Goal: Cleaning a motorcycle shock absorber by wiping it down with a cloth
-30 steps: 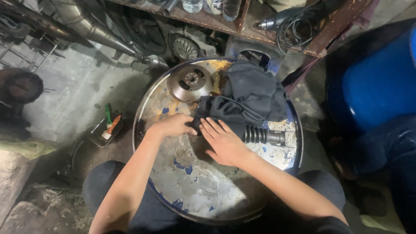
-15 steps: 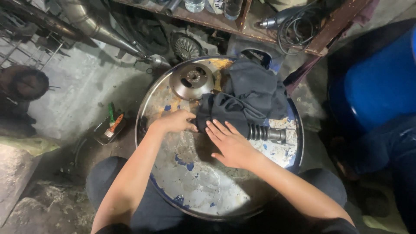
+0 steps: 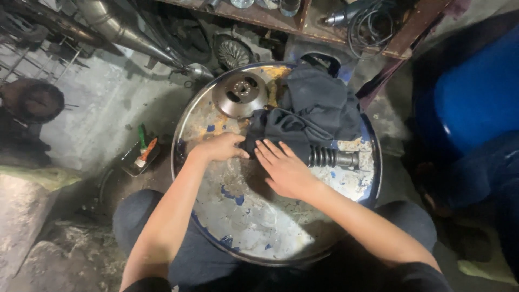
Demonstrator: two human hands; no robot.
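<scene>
Left hand (image 3: 219, 147) grip clamped on dark cloth (image 3: 303, 116); right hand (image 3: 286, 170) flat, fingers apart; ribbed part (image 3: 324, 157) half-hidden.

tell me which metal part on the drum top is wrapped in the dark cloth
The ribbed shaft, beside the right hand: only its end pokes out of the dark cloth. The round disc lies bare.

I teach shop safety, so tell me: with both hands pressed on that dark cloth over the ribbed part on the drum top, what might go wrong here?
The ribbed rubber boot and metal shaft end lies near the round drum top's rim and might roll off. The dark grey cloth hides most of it, so the left hand or right hand could be pinched.
</scene>
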